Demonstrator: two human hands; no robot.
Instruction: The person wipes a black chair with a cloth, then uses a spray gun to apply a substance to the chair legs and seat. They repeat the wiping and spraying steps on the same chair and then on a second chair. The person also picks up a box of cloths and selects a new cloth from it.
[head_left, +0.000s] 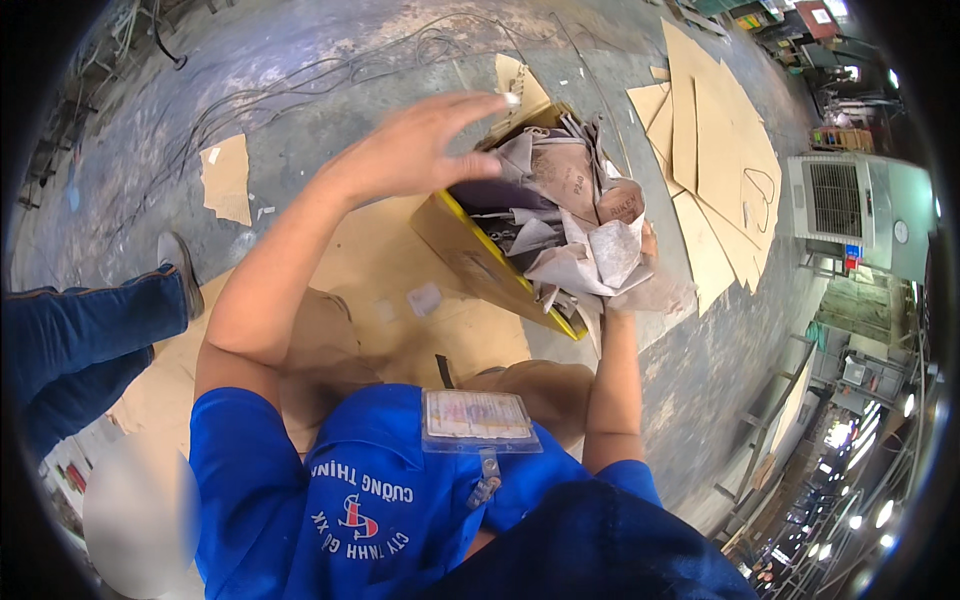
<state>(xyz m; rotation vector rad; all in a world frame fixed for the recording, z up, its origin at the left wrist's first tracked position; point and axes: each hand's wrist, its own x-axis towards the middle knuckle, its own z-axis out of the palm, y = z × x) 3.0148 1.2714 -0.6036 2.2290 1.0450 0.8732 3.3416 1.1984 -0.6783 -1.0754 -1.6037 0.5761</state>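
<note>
A cardboard box with yellow edges stands tilted in front of me, heaped with crumpled, torn sheets of brown and grey sandpaper. Over the left side of the box is my left hand, its thumb and fingers apart and nothing held in them. My right hand is at the right end of the box, against the loose sheets. Paper covers most of that hand, so its grip does not show.
Flat cardboard sheets lie on the floor at the right. More cardboard is spread under the box and me. Cables run across the far floor. A person's legs in jeans are close on my left. A grey air cooler stands far right.
</note>
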